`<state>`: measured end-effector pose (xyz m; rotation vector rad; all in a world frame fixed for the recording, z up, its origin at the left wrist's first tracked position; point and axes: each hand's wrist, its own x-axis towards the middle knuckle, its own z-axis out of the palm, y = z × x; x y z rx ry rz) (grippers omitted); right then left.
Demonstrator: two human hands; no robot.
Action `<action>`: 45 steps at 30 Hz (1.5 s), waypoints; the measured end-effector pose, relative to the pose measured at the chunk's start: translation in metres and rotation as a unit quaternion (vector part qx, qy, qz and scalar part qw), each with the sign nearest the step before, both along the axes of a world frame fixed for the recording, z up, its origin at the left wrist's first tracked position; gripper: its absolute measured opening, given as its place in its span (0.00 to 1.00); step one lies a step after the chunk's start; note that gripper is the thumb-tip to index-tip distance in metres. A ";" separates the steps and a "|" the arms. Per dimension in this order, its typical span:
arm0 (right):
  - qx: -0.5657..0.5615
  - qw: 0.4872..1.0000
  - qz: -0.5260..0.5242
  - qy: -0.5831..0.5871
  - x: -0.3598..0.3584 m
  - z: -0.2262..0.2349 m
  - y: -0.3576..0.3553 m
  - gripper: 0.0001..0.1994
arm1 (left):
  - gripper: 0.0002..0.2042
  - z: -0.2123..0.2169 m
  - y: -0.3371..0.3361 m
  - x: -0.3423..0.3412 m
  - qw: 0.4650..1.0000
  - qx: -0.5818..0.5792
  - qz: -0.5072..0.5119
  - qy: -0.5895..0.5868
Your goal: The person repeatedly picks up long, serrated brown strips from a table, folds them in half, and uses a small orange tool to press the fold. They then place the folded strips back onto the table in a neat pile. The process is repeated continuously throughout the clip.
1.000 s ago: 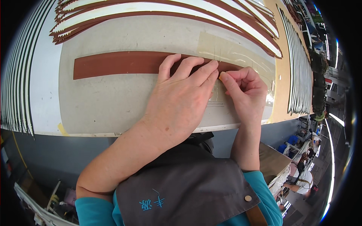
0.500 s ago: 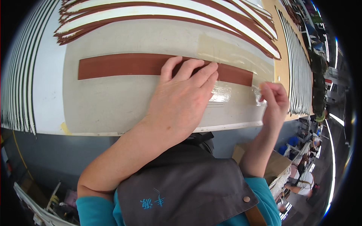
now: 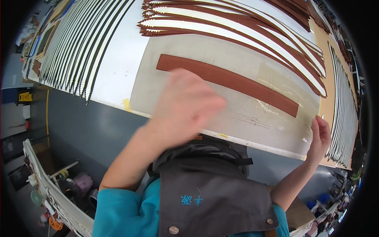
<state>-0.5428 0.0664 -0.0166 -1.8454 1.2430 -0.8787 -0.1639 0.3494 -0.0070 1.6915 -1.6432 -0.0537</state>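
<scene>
A long white worktop (image 3: 118,67) fills the upper part of the view, its near edge running from the left down toward the lower right. On it lies a large grey mat (image 3: 189,83), reaching that near edge. Past the mat's far edge a fan of long curved brown and white strips (image 3: 237,27) spreads toward the far right corner, and rows of thin dark-edged pale strips (image 3: 71,47) cover the worktop's left end; more of the same (image 3: 345,106) line its right end. A single long brown strip (image 3: 229,81) lies flat on the mat, slanting from its far left part toward its right edge. A clear film piece (image 3: 276,85) lies over the strip's right part. The left hand (image 3: 185,106) is blurred above the mat near its near edge, just short of the strip; whether its fingers are spread or curled cannot be told. The right hand (image 3: 320,136) is at the mat's near right corner, fingers loosely bent, apparently pinching something thin and clear, though that is hard to tell
</scene>
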 end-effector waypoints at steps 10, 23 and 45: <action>-0.094 0.949 0.259 0.152 0.089 0.026 -0.001 0.19 | 0.19 0.014 -0.003 0.073 0.979 0.145 0.143 -0.001; 0.084 0.984 0.157 -0.027 0.093 0.050 -0.067 0.06 | 0.09 0.043 -0.084 0.097 0.944 0.139 0.108 0.279; -0.040 0.996 0.039 0.066 0.084 -0.013 -0.100 0.08 | 0.15 -0.013 -0.121 0.078 0.987 0.092 0.127 0.043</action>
